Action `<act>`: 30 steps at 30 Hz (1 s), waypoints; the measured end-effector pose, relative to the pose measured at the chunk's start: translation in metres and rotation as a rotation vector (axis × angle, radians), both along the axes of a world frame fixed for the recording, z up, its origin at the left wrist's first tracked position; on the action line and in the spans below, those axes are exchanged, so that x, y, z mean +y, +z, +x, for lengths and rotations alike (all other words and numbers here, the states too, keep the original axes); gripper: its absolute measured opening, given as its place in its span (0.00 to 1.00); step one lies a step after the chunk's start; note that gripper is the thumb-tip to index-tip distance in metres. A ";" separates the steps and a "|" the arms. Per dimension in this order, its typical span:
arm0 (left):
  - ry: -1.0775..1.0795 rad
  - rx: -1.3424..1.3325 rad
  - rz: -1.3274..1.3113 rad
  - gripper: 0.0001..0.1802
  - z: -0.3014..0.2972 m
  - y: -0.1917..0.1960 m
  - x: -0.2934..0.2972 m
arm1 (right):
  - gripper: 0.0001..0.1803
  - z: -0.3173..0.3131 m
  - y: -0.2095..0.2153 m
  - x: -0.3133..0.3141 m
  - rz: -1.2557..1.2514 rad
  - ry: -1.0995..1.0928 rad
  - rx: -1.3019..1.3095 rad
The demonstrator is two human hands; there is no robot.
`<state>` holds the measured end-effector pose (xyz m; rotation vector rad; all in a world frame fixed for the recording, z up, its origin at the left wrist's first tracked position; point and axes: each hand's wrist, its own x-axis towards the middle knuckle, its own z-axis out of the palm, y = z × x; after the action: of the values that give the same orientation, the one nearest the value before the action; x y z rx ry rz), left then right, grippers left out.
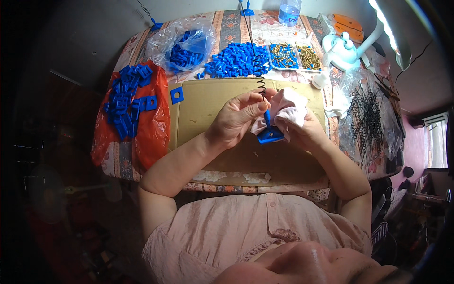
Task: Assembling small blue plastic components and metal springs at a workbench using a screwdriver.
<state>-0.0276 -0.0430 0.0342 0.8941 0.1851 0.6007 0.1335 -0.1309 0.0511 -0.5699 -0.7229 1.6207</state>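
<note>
Above the cardboard sheet, my left hand pinches a black coiled spring wire near its lower end, thumb against fingers. The wire enters a blue plastic cone on a blue square base, which tilts below my fingers. My right hand is closed around a bunched pale pink cloth, held against the cone and base. Some right fingers are hidden behind the cloth. To the left, a loose blue square plate with a round hole lies at the cardboard's edge.
A red bag carries blue square plates. Behind are a clear bag of blue parts, a heap of blue cones and a tray of screws. Black springs lie right, below a lamp. A bottle stands at the back.
</note>
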 end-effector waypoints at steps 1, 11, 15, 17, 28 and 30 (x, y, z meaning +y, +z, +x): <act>-0.002 -0.015 -0.045 0.06 0.000 -0.002 0.001 | 0.30 0.000 0.002 0.000 -0.027 -0.020 -0.050; -0.059 0.056 -0.186 0.07 0.002 0.006 -0.004 | 0.30 -0.001 -0.013 0.000 0.036 -0.128 -0.233; -0.017 0.106 -0.116 0.03 0.007 -0.002 -0.011 | 0.28 -0.001 -0.017 -0.003 0.125 -0.192 -0.444; 0.060 0.021 -0.097 0.04 0.012 0.000 -0.016 | 0.27 -0.002 -0.013 -0.005 0.155 -0.260 -0.463; -0.205 0.015 -0.108 0.04 0.002 0.007 -0.011 | 0.34 0.008 -0.021 -0.009 0.048 -0.090 -0.331; -0.110 -0.019 -0.059 0.05 0.007 -0.002 -0.015 | 0.38 0.002 -0.020 -0.012 0.101 -0.147 -0.453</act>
<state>-0.0206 -0.0585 0.0321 0.8360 0.1350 0.4988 0.1357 -0.1429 0.0315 -0.9089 -1.0629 1.3216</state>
